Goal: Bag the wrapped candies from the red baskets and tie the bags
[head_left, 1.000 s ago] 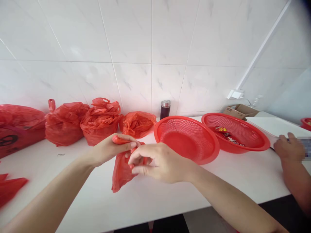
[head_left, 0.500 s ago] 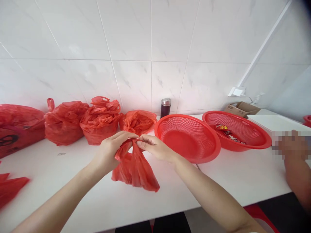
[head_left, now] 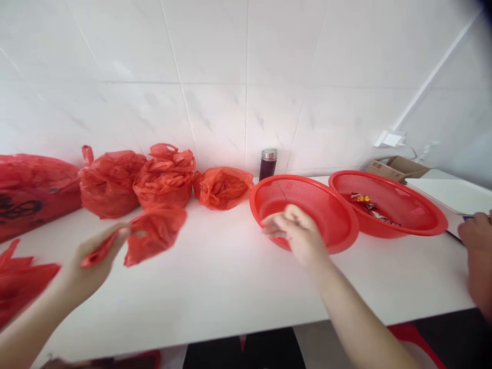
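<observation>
My left hand [head_left: 92, 261] is closed on an empty red plastic bag [head_left: 154, 233], which hangs blurred above the white counter [head_left: 226, 287] at the left. My right hand [head_left: 298, 233] hovers in front of the near rim of an empty red mesh basket [head_left: 303, 210]; its fingers are curled and blurred, and nothing shows in them. A second red mesh basket [head_left: 388, 202] to the right holds a few small wrapped packets [head_left: 363, 200].
Several filled red bags [head_left: 165, 174] line the tiled wall, with flat red bags [head_left: 19, 279] at the left edge. A dark flask [head_left: 268, 164] stands behind the baskets. A cardboard box [head_left: 397, 168] and white tray [head_left: 453, 192] sit far right. Another person's hand [head_left: 476, 236] rests there.
Both hands held the red bag at the middle. Now my left hand has swung it left, and my right hand has let go and moved right to the near basket.
</observation>
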The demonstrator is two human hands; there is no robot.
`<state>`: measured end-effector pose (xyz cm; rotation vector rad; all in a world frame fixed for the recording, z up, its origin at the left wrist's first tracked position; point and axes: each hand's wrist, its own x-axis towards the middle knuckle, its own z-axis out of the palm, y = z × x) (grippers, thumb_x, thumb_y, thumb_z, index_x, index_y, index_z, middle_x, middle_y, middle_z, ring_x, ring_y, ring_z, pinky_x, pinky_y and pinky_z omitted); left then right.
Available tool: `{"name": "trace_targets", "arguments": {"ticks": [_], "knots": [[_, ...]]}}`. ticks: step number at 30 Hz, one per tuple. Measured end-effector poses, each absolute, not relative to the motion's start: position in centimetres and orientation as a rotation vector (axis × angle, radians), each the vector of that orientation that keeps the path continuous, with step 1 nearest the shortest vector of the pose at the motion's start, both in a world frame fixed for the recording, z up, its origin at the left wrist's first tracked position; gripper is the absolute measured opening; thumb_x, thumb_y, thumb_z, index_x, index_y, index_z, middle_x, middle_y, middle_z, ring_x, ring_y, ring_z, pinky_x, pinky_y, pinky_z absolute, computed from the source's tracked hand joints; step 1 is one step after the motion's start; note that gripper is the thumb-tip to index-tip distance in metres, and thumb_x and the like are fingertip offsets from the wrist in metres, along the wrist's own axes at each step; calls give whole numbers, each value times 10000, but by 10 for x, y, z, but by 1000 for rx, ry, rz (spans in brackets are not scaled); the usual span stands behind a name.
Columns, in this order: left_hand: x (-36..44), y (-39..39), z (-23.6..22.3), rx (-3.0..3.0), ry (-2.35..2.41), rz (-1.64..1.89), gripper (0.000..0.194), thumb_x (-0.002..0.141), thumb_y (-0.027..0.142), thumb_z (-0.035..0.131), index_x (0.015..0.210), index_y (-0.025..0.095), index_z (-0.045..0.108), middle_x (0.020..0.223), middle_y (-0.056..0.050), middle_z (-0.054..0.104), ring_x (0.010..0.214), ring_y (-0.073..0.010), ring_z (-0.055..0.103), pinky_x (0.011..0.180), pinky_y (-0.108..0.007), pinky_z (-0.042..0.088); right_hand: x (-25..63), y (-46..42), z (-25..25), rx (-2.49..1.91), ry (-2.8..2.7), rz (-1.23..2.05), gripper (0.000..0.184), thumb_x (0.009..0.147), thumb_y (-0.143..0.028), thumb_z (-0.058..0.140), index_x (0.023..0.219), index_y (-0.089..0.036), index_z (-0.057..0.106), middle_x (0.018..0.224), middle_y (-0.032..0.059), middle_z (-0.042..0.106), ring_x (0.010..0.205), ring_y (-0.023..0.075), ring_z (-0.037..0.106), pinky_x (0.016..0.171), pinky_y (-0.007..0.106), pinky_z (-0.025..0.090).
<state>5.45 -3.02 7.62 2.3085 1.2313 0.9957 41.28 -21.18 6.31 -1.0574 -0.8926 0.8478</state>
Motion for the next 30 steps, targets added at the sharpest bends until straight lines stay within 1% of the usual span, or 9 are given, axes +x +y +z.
{"name": "trace_targets", "arguments": {"ticks": [3,7,11,13,17,20,24,27,30], "knots": [[81,-35,84,2265,1117,895,489,873,614,438,1036,198,638,1139,-92,690,1104,-260,574,1078,-426,359,364,-186,69,-1056,-1194,930,285,870,-344,611,774,-220,373,969,45,692,1001,196,662,842,359,502],[97,-40,82,2086,1074,876,480,887,594,450,1071,192,638,1127,-94,682,1119,-259,571,1083,-423,362,334,-152,62,-1188,-1350,805,114,914,-332,533,948,-223,524,1114,42,661,1095,169,606,903,351,468],[96,-49,67,1835,880,829,370,915,508,479,1047,201,637,1203,-58,647,1154,-241,564,1078,-413,401,336,-135,31,-1311,-1515,667,281,902,-237,527,1179,-270,562,1282,28,597,1195,182,534,987,379,432],[100,-55,59,1773,845,795,353,925,488,475,1064,206,636,1278,-55,614,1190,-240,547,1083,-410,406,334,-134,14,-1346,-1620,678,361,873,-189,547,1222,-277,571,1311,29,585,1216,200,524,1028,398,405],[114,-65,48,1736,844,667,381,938,512,423,1026,213,641,1361,-67,567,1203,-256,546,1081,-439,401,327,-146,-3,-1325,-1643,954,274,913,-242,504,1155,-267,632,1184,37,658,1066,203,620,930,379,480],[127,-69,43,1745,808,608,392,949,518,383,967,214,630,1328,-72,595,1203,-260,546,1090,-453,374,330,-165,0,-1254,-1480,1044,286,966,-303,430,1183,-262,611,1182,34,656,1072,182,619,922,352,488],[147,-75,36,1767,695,597,384,970,494,338,910,207,586,1278,-74,624,1169,-245,562,1082,-454,354,342,-195,-5,-1331,-1375,1001,323,891,-351,573,1193,-235,589,1232,56,617,1082,199,600,899,345,496],[165,-79,28,1766,608,571,349,975,481,334,909,207,541,1205,-79,657,1130,-235,574,1052,-449,365,346,-213,-19,-1469,-1325,991,267,866,-312,592,1117,-227,623,1004,43,673,854,183,627,768,335,507],[183,-85,21,1667,539,529,311,972,486,338,945,220,497,1014,-62,693,1001,-219,618,909,-399,462,347,-224,-23,-1494,-1327,986,146,900,-289,529,889,-208,649,805,18,645,737,165,592,701,315,475]]}}
